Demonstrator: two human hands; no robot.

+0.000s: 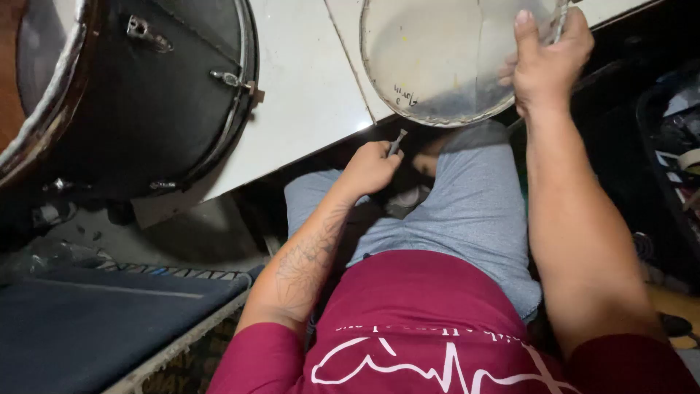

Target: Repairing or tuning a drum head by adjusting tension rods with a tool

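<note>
Clear drumhead (437,58) gripped by right hand (547,62); left hand (372,168) pinching metal rod (397,141).

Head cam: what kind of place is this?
Probably a home or small drum repair corner, not a tidy shop. A dark drum shell with metal lugs lies on the white tiled floor; the right hand holds a clear drumhead, the left hand a small metal rod.

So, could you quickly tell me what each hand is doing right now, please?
Left hand: closed on a small metal bolt.
Right hand: gripping the rim of the clear drumhead.
</note>
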